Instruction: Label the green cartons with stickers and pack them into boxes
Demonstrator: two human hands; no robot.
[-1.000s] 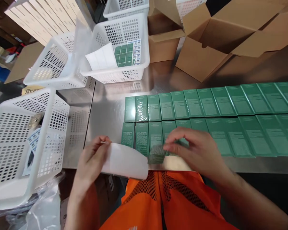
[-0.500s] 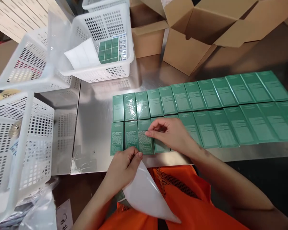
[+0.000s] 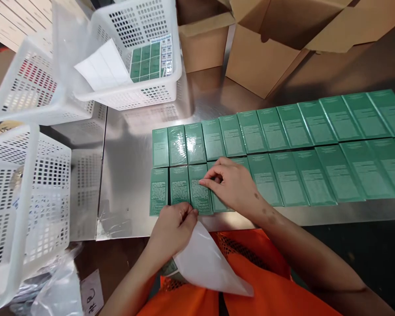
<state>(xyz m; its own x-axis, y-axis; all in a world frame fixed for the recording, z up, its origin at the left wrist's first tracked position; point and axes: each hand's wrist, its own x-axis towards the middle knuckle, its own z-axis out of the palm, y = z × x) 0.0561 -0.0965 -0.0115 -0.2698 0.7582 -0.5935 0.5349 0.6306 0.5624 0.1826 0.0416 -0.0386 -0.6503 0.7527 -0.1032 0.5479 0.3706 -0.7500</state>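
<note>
Two rows of flat green boxes (image 3: 283, 131) lie side by side on a steel table (image 3: 131, 145). My right hand (image 3: 232, 182) rests fingertips down on the third box (image 3: 199, 188) of the near row, pressing on a printed label there. The two boxes left of it carry similar labels. My left hand (image 3: 174, 224) is at the table's front edge, pinching a white backing sheet (image 3: 207, 263) that hangs down over my orange vest.
A white basket (image 3: 134, 57) at the back holds label sheets. Two more white baskets (image 3: 23, 202) stand at the left, with clear plastic film below. Open cardboard cartons (image 3: 266, 52) stand behind the box rows.
My right hand carried a label from the sheet onto the third near-row box. My left hand dropped the backing sheet from flat at the edge to hanging below it.
</note>
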